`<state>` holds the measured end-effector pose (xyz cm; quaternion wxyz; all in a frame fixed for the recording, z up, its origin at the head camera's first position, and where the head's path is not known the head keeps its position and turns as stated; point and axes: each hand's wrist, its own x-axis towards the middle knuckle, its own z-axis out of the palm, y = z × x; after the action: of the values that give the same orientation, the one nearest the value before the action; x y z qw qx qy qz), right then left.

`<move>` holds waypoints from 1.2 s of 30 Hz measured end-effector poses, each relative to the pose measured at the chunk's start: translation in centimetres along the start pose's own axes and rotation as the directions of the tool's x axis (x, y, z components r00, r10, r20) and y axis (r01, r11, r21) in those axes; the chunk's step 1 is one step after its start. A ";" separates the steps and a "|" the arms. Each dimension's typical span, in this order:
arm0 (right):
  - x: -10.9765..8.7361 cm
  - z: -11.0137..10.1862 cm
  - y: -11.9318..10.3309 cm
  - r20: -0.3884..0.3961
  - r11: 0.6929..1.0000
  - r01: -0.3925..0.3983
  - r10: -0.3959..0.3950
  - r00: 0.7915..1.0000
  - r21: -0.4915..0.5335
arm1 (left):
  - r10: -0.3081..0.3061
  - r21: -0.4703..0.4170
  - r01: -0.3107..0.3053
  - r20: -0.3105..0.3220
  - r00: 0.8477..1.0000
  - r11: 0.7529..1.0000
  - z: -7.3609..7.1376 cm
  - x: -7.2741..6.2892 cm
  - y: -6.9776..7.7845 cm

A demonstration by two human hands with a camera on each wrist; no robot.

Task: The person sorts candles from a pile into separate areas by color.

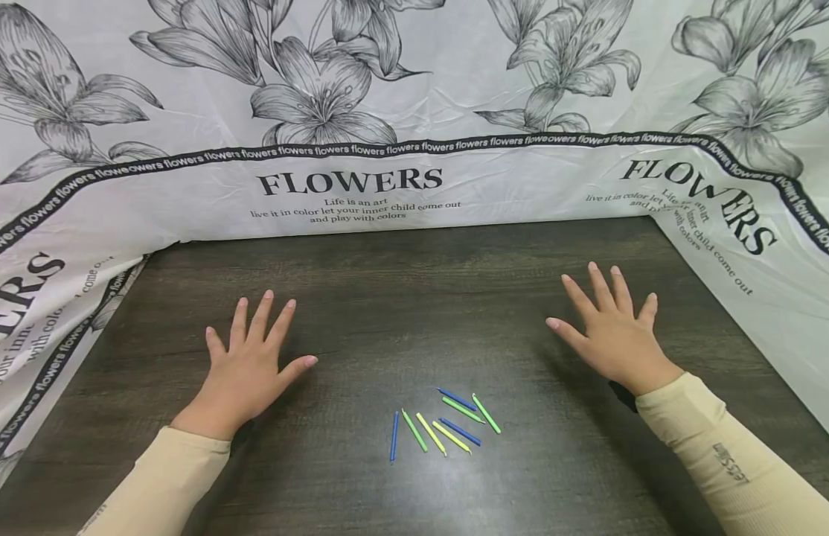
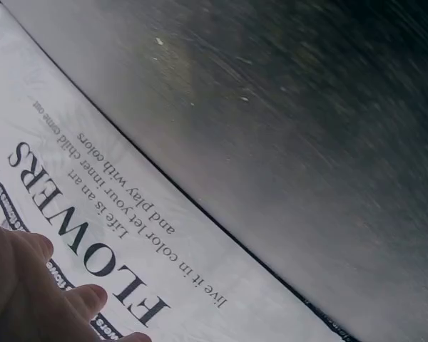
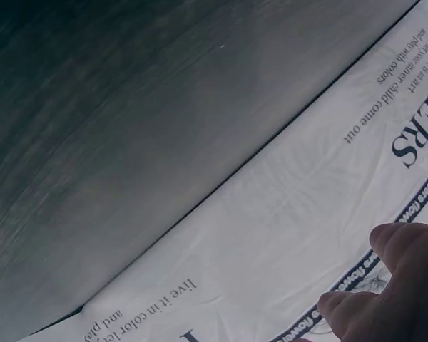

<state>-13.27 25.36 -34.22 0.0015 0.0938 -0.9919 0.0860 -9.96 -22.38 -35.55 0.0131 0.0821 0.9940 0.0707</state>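
Note:
Several thin birthday candles lie loose on the dark wooden table (image 1: 361, 298), among them a blue candle (image 1: 394, 438), a green candle (image 1: 415, 430), a yellow candle (image 1: 431, 435) and a blue candle (image 1: 460, 432) farther right. To their left, my left hand (image 1: 243, 380) is spread with straight fingers and holds nothing. On the other side my right hand (image 1: 615, 342) has its fingers splayed, also with nothing in it. Both hands are apart from the candles. Only fingertips (image 2: 89, 299) show in the left wrist view, and fingers (image 3: 406, 246) in the right wrist view.
A white cloth (image 1: 522, 186) printed with flowers and lettering stands along the table's back and both sides. Its lower edge meets the tabletop. Beige sleeves (image 1: 729, 454) cover both forearms.

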 end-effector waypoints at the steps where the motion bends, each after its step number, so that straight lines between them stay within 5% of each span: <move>1: 0.0 0.0 -0.1 -0.001 1.000 0.004 -0.004 1.000 -0.001 | 0.004 -0.003 -0.004 0.002 1.000 1.000 0.0 0.0 0.1; 24: 0.5 0.0 -3.4 0.025 0.997 0.077 -0.077 0.997 0.011 | 0.133 -0.012 -0.134 -0.051 0.990 0.991 -0.1 0.0 2.4; 36: 0.7 0.7 -5.1 0.001 0.982 0.183 -0.184 0.983 0.050 | 0.228 -0.103 -0.241 -0.123 0.966 0.965 0.2 -0.7 4.5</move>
<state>-12.97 20.22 -34.06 0.0042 0.1850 -0.9766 0.1097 -8.55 -18.07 -35.14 -0.0452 0.1944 0.9706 0.1343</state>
